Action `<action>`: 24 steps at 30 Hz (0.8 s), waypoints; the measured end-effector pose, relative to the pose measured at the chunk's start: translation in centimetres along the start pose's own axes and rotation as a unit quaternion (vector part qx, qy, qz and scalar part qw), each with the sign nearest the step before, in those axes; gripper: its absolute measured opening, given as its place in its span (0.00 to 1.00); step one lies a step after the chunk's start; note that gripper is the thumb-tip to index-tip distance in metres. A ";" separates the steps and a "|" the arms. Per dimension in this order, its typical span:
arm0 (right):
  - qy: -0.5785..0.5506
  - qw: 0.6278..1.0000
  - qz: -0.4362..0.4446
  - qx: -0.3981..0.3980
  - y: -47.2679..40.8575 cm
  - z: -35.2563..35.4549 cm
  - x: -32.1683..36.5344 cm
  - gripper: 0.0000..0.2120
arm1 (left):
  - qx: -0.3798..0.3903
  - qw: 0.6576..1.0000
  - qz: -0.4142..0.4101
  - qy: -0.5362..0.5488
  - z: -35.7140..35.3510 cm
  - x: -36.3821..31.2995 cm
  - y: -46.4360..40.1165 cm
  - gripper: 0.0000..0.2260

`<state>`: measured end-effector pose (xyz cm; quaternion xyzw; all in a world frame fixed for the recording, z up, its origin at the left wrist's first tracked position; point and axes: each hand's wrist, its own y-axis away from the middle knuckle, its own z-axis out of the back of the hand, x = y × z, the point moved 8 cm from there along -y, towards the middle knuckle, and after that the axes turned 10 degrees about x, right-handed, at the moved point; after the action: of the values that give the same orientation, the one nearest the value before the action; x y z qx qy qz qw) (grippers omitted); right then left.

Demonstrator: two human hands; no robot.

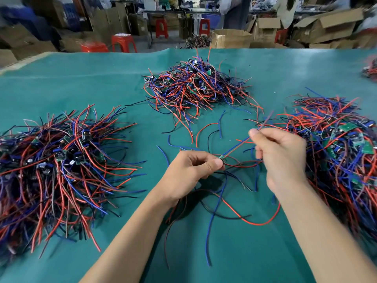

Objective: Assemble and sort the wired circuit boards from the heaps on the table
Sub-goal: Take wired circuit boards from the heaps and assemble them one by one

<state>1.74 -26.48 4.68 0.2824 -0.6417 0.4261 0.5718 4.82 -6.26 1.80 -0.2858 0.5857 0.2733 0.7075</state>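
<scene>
My left hand (pixel 193 168) pinches a small green circuit board (pixel 221 157) between thumb and forefinger above the green table mat (pixel 71 84). My right hand (pixel 279 154) pinches the red and blue wires (pixel 237 147) that run up from that board, holding them taut toward the upper right. More red, blue and black wires from the board hang down and trail across the mat below my hands. Three heaps of wired boards lie around: one at the left (pixel 61 166), one at the back centre (pixel 195 84), one at the right (pixel 338 152).
A few loose wires (pixel 212 129) lie between the back heap and my hands. Another small heap (pixel 370 70) sits at the far right edge. Beyond the table stand red stools (pixel 122 42), cardboard boxes (pixel 230 38) and people at benches.
</scene>
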 end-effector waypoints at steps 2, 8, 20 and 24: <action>-0.002 0.999 0.018 -0.033 -0.4 1.3 0.2 0.12 | 0.007 1.000 0.003 -0.006 -0.3 -0.1 0.0 0.11; -0.041 0.989 0.042 -0.135 -0.8 4.8 0.8 0.09 | 0.011 1.000 0.005 0.003 0.1 0.1 0.1 0.11; 0.067 0.974 -0.009 0.218 2.5 -5.7 -0.6 0.11 | -0.056 0.992 0.006 0.110 1.0 1.0 0.0 0.11; 0.145 0.962 0.041 0.226 3.1 -6.7 0.0 0.13 | -0.018 0.994 0.005 0.107 0.6 0.7 0.0 0.12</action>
<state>2.38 -19.18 3.86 0.3132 -0.4502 0.6194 0.5618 5.35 -5.82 1.16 -0.3233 0.6547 0.2544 0.6341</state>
